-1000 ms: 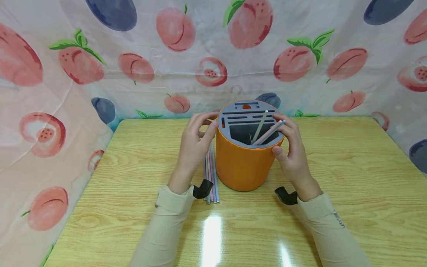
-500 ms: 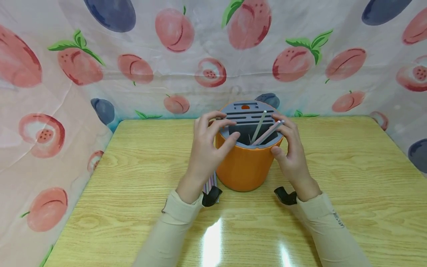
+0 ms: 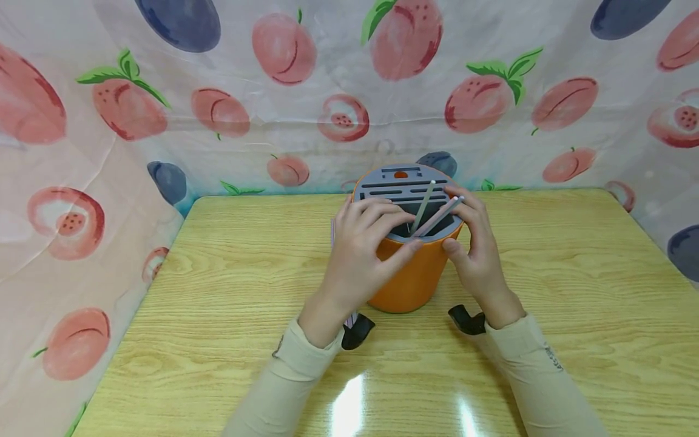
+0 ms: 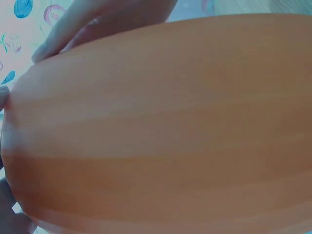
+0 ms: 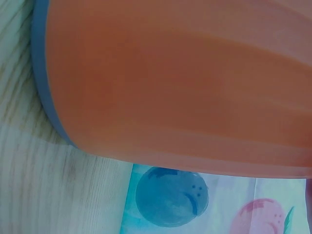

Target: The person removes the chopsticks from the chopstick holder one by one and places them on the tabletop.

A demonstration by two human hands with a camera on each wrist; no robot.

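An orange knife block (image 3: 409, 282) with a grey slotted top (image 3: 382, 176) stands upright on the table. A pale green chopstick (image 3: 426, 203) and a few pinkish and bluish chopsticks (image 3: 441, 215) lean in its large front compartment. My left hand (image 3: 363, 243) reaches over the front left rim, its index fingertip beside the green chopstick and thumb apart from it at the rim. My right hand (image 3: 479, 243) grips the right rim, thumb in front. Orange wall (image 4: 161, 122) fills most of the left wrist view; the right wrist view shows the block's wall (image 5: 170, 92) too.
Several thin pastel chopsticks (image 3: 351, 319) lie on the wooden table (image 3: 229, 291), left of the block and mostly hidden by my left hand and wrist. A fruit-print cloth (image 3: 338, 73) hangs behind the table and at its sides.
My left hand has left the block's left side and moved right, over the top, to the leaning chopsticks. My right hand and the block stay where they were.
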